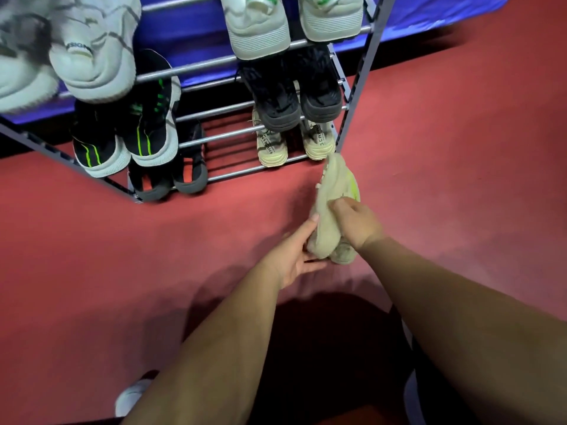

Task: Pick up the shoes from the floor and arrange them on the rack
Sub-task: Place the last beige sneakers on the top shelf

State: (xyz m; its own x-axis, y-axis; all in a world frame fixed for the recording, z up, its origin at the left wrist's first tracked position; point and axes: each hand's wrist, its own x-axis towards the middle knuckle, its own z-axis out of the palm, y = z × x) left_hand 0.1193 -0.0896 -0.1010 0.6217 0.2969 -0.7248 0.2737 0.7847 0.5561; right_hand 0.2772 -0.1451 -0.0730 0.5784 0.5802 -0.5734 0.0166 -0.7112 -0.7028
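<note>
Down by the rack's [214, 61] front right post, I see both hands on a pale yellow-green sneaker [329, 191], its toe pointing toward the post. My view does not show whether it is clear of the red floor [92, 256]. The right hand [357, 223] grips it from above with curled fingers. The left hand [294, 256] cups the heel end, thumb laid up the shoe's side and fingers beneath. A 2nd pale heel [345, 254] shows just under the right wrist.

On the rack sit white sneakers [92, 56] at top left, white sneakers with green trim [260, 29] at top right, black sneakers with green stripes [147, 127], plain black sneakers [291, 96], beige sneakers [271, 145] and black sneakers with red patches [187, 168] on the lowest bars. A blue cloth [190, 32] lies behind.
</note>
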